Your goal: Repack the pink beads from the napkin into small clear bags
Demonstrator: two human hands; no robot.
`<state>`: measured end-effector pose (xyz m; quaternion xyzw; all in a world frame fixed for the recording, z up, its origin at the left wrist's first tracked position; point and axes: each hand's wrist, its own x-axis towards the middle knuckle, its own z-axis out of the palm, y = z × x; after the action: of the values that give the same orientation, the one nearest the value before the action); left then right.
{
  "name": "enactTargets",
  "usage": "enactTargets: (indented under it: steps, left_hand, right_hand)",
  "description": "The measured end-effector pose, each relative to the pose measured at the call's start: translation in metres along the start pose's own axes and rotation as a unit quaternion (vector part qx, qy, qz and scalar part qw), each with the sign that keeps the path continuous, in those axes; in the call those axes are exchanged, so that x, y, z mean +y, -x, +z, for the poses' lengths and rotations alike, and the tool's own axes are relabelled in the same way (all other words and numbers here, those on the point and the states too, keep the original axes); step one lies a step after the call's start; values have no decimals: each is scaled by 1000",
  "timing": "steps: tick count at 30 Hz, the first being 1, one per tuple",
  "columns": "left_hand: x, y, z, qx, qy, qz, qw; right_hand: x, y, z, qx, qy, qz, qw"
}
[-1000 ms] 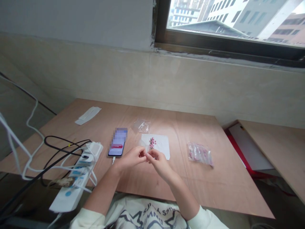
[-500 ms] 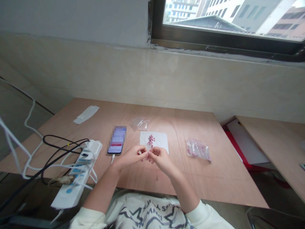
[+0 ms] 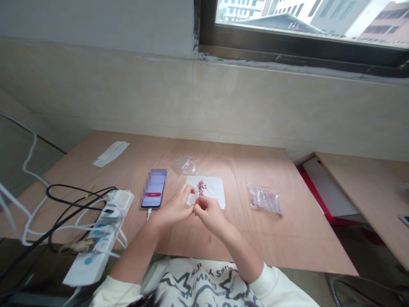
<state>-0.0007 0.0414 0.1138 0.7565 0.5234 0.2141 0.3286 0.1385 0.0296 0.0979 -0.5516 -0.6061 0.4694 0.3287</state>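
My left hand (image 3: 179,205) is over the front left corner of a white sheet (image 3: 217,192); its index finger is lifted away from the thumb, and I see nothing held between them. Touching or nearly touching it, my right hand (image 3: 211,215) has thumb and index finger pinched together. Whatever sits in that pinch is too small to make out. Just beyond the fingertips, a small heap of pink and dark red bead-like pieces (image 3: 202,187) lies on the sheet. My hands cover the sheet's near left part.
A clear bag of pinkish pieces (image 3: 265,199) lies to the right, and a crumpled clear bag (image 3: 185,164) behind the sheet. A phone (image 3: 154,189) on a cable is at left, near a power strip (image 3: 104,234) with tangled cords. A folded white item (image 3: 111,153) lies far left.
Both hands were pinched together at the fingertips; now the left index finger has lifted and parted from its thumb. The right hand stays pinched. The view has shifted slightly.
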Motion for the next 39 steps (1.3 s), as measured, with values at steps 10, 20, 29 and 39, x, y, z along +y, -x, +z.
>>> enactTargets:
  steps: [10,20,29,39]
  left_hand:
    - [-9,9,8,14,42,77,996]
    - [-11,15,6,-99,79,43,991]
    - [-47,-16,21,5,20,-18,1000]
    - [-64,-36,38,7,-65,-24,998]
  right_hand:
    - [-1,15,-2,17,-9,69,997]
    - [14,-2,-14,-77,-288,128,946]
    - [76,-60,-10,137,130,22,982]
    - [73,-65,-6,107,162,-14,981]
